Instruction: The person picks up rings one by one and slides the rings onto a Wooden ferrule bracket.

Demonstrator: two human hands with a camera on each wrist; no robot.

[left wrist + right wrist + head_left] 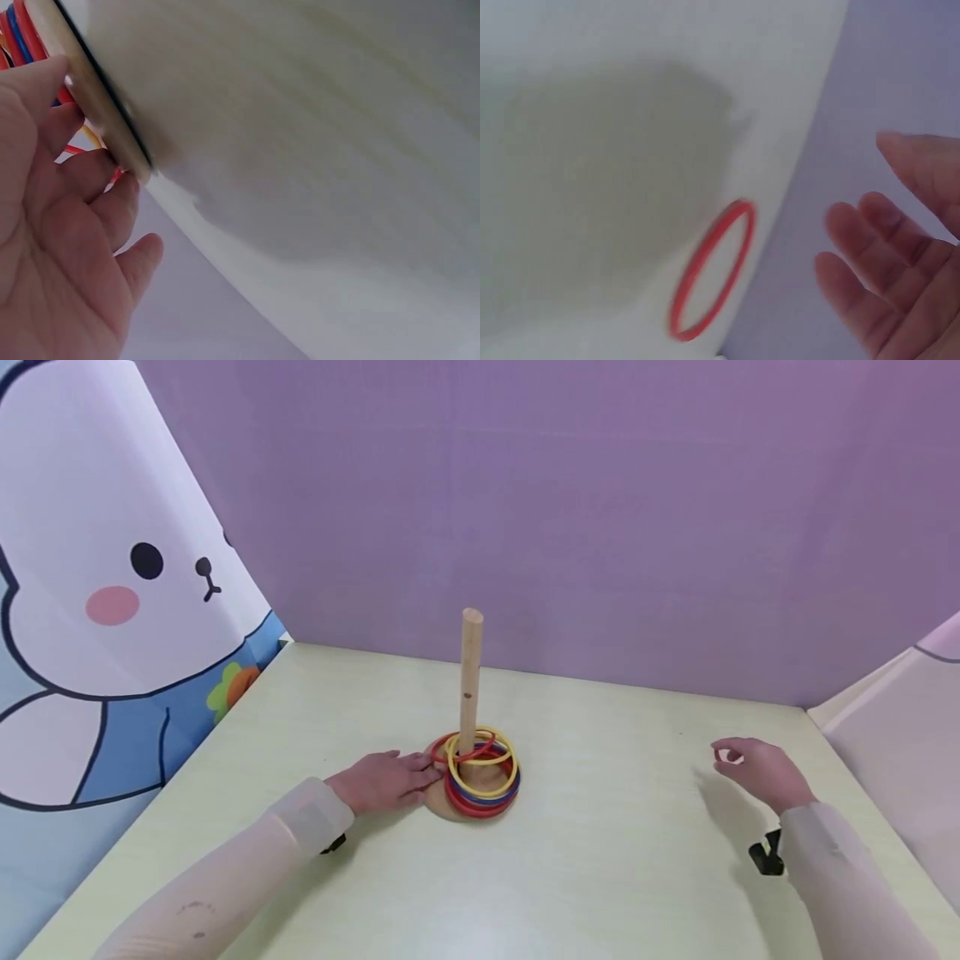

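Note:
A wooden post [470,681] stands upright on a round wooden base [441,806]. Around its foot lie red [480,814], blue and yellow rings, some of them tilted against each other. My left hand [382,783] reaches to the base from the left, its relaxed fingers touching the edge. In the left wrist view, the fingertips lie along the rim of the base [97,90], beside the rings. Over the right side of the table, my right hand [765,772] is raised with loosely bent fingers and holds nothing. A red ring [695,264] shows near that hand in the right wrist view.
The pale table [600,860] ends at a purple backdrop [600,527]. A printed cartoon panel [75,527] rises along the left side, and a pale panel [915,752] stands at the right. Black wrist straps [767,853] hang below the sleeves.

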